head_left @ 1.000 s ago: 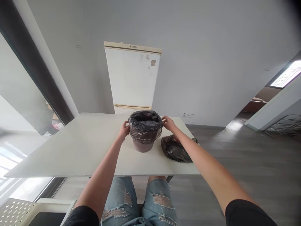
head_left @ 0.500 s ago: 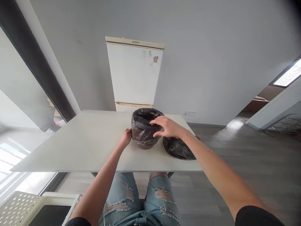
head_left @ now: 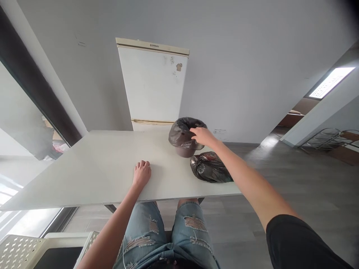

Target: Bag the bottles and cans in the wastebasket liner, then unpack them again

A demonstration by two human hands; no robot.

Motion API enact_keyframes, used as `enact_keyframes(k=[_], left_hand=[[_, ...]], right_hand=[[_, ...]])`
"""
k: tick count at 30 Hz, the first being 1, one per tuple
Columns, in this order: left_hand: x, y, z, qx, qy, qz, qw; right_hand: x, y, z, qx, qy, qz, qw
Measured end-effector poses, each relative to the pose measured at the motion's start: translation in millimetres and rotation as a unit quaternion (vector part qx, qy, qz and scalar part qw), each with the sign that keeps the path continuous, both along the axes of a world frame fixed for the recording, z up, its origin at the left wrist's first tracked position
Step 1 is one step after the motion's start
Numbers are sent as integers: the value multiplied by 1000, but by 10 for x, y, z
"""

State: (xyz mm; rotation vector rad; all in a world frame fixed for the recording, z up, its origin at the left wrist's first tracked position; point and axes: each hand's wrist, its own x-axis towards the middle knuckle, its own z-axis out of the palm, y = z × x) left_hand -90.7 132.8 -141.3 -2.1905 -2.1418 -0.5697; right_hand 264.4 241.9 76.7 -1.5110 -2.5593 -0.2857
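A small brown trash bin (head_left: 185,151) stands upright towards the back of the table. Its mouth is lined with a black garbage bag (head_left: 182,136) folded down over the rim. My right hand (head_left: 203,136) grips the near right part of that lined rim, with the fingers over the edge. A filled, tied black garbage bag (head_left: 210,168) lies in front of the bin, below my right forearm. My left hand (head_left: 142,173) rests on the table to the left of both, fingers curled in and nothing visible in them.
The white table (head_left: 106,168) reaches far to the left, its front edge close to my legs. A white fridge (head_left: 153,82) stands behind it against the grey wall. At lower left is a cream plastic crate (head_left: 25,246). A metal rack (head_left: 322,138) stands far right.
The bin has moved away from me and to the right, with my right hand now on its rim. My left hand has let go and come down onto the table, nearer me.
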Motion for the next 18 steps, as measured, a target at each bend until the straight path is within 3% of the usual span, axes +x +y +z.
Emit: enact_keyframes(k=[7,12,15,18], left_hand=[[20,-10,23,1,16,5,1000],[14,-1,21,1,24,6,1000],[3,5,8,4,29,5,1000],[-3,8,-5,6,33,6,999]], right_hand=[[746,145,-88,7,6,-67,998],[820,84,-117,23,20,-42,999],[794,-95,-136,77,100,2,992],[928,-380,-318,161,258,-22,952]])
